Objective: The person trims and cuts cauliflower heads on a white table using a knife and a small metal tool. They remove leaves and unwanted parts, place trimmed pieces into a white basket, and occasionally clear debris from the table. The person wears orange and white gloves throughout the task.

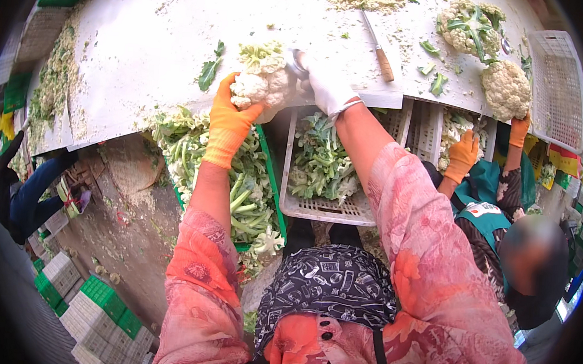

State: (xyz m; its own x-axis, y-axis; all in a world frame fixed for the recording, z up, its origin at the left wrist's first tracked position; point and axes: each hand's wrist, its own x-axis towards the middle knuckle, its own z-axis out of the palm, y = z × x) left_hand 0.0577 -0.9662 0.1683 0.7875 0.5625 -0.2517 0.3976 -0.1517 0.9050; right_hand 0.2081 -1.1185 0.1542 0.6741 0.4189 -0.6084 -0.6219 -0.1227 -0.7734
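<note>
My left hand (228, 130), in an orange glove, grips the side of a white cauliflower head (262, 89) at the near edge of the white table (144, 48). In a white glove, my right hand (330, 87) is closed around a metal tool (298, 65), its shiny end beside the cauliflower; blur and the glove hide its exact kind. Pale yellow-green cauliflower bits (262, 55) lie against the head's far side; whether they are attached I cannot tell. A green leaf (210, 69) rests left of it. To the right lies a knife with a wooden handle (384, 65).
Below the table edge stand a green crate (271, 181) heaped with leaves and stalks and a white crate (329, 213) of trimmings. At right, a co-worker's orange-gloved hand (520, 130) touches another cauliflower (506, 90). A white basket (560, 93) stands beyond; stacked crates (108, 321) fill the lower left.
</note>
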